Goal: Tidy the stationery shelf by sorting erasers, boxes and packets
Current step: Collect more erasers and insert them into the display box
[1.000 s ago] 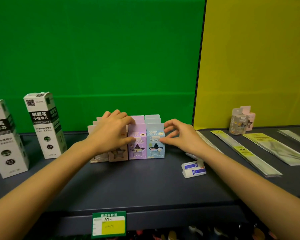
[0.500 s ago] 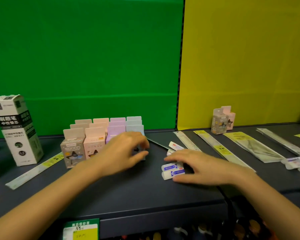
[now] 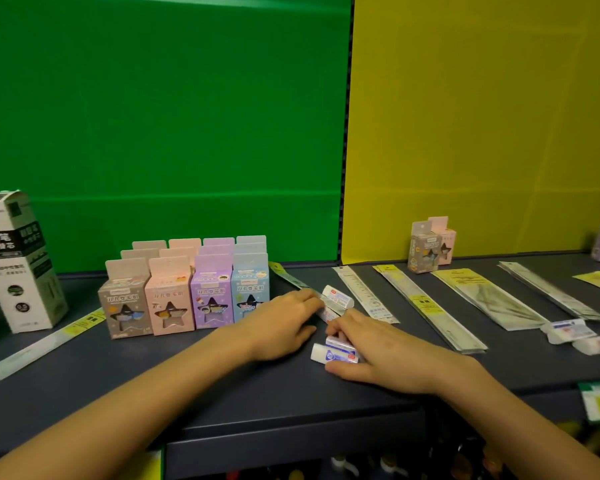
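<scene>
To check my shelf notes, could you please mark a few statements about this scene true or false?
1. The front pastel boxes run grey, pink, purple, blue, left to right. True.
2. The right hand holds the blue-labelled erasers between thumb and fingers. True.
3. The left hand grips a pastel box. False: it lies flat, right of the boxes.
4. The tall white box lies on its side. False: it stands upright.

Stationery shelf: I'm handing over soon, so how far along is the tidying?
Done: the star-window boxes stand in neat rows. In hand: the right hand grips two erasers at the front, and the left hand touches another pair behind them. Left: two stray boxes by the yellow wall, loose erasers far right, and long packets lying fanned across the shelf.
</scene>
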### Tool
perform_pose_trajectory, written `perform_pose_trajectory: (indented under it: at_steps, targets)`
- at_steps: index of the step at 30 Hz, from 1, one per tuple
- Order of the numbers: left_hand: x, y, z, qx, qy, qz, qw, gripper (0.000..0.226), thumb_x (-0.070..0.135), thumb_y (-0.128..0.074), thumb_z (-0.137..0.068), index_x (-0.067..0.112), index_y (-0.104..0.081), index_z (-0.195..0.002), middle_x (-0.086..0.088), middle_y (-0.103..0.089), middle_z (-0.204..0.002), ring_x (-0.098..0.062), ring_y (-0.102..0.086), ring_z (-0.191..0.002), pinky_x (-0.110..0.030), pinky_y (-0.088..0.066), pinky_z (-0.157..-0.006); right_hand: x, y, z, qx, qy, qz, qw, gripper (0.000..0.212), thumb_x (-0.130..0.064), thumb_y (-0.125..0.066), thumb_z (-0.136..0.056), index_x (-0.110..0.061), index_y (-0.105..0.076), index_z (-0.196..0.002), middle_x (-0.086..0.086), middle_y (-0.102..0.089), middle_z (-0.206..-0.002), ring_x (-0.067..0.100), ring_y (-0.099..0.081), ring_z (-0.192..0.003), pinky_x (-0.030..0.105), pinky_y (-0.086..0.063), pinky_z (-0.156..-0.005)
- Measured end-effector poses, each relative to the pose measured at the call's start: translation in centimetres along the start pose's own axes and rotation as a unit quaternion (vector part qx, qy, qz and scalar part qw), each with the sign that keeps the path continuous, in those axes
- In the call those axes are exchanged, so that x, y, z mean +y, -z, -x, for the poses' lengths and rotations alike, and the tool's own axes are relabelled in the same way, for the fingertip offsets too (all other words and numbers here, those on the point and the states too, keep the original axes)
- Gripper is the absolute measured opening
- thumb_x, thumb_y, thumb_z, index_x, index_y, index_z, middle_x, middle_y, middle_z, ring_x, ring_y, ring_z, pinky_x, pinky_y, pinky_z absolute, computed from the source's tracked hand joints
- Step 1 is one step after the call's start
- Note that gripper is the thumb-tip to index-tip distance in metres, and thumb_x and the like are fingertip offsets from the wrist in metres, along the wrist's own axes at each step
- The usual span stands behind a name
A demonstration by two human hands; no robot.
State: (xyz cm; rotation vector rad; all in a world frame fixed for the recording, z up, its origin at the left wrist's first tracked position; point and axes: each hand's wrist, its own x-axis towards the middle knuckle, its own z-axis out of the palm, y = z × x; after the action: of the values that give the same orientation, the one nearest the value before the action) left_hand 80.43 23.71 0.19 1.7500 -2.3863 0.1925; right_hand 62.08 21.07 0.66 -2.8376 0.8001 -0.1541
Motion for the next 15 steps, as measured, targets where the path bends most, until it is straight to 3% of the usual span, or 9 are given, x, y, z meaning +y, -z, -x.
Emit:
perform_pose_trajectory:
  at_steps: [2, 5, 8, 15]
  targets:
    - [0.0, -0.2, -0.4, 0.0, 0.004, -0.004, 1.0, 0.043, 0.023, -0.044, -0.093, 0.01, -0.039, -0.133, -0.007, -0.041, -0.138, -0.023, -0.043, -0.125, -0.036, -0.037, -0.105, 0.1, 0.1, 0.2, -0.008, -0.002, -0.015, 1.0, 0.037, -0.051, -0.05, -0.087, -0.026, -0.043, -0.114, -0.004, -0.044, -0.11, 0.014, -0.047, -0.098, 0.028, -0.04, -0.086]
    - [0.1, -0.5, -0.9, -0.01, -0.002, -0.003, 1.0, 0.037, 0.023, -0.043, -0.093, 0.01, -0.043, -0.128, -0.009, -0.045, -0.129, -0.024, -0.046, -0.119, -0.039, -0.04, -0.1, -0.1, 0.2, 0.5, -0.008, 0.0, -0.023, 1.0, 0.033, -0.047, -0.05, -0.089, -0.022, -0.041, -0.109, -0.004, -0.045, -0.103, 0.012, -0.042, -0.089, 0.025, -0.031, -0.074]
    - [0.1, -0.3, -1.3, -0.028, -0.014, -0.01, 0.999, 0.035, 0.028, -0.042, -0.094, 0.011, -0.047, -0.124, -0.009, -0.045, -0.124, -0.023, -0.047, -0.113, -0.038, -0.04, -0.097, -0.3, 0.4, 0.6, -0.009, 0.019, -0.008, 1.0, 0.036, -0.042, -0.046, -0.093, -0.015, -0.041, -0.116, 0.002, -0.049, -0.119, 0.016, -0.043, -0.097, 0.02, -0.024, -0.073]
    - [0.3, 0.7, -0.9, -0.077, -0.008, -0.02, 0.997, 0.032, 0.033, -0.036, -0.096, 0.008, -0.046, -0.112, -0.01, -0.049, -0.118, -0.02, -0.046, -0.103, -0.025, -0.034, -0.089, 0.8, 2.4, 1.3, -0.013, -0.013, -0.014, 1.0, 0.025, -0.041, -0.041, -0.094, -0.021, -0.041, -0.108, -0.004, -0.047, -0.099, 0.018, -0.048, -0.091, 0.034, -0.04, -0.081]
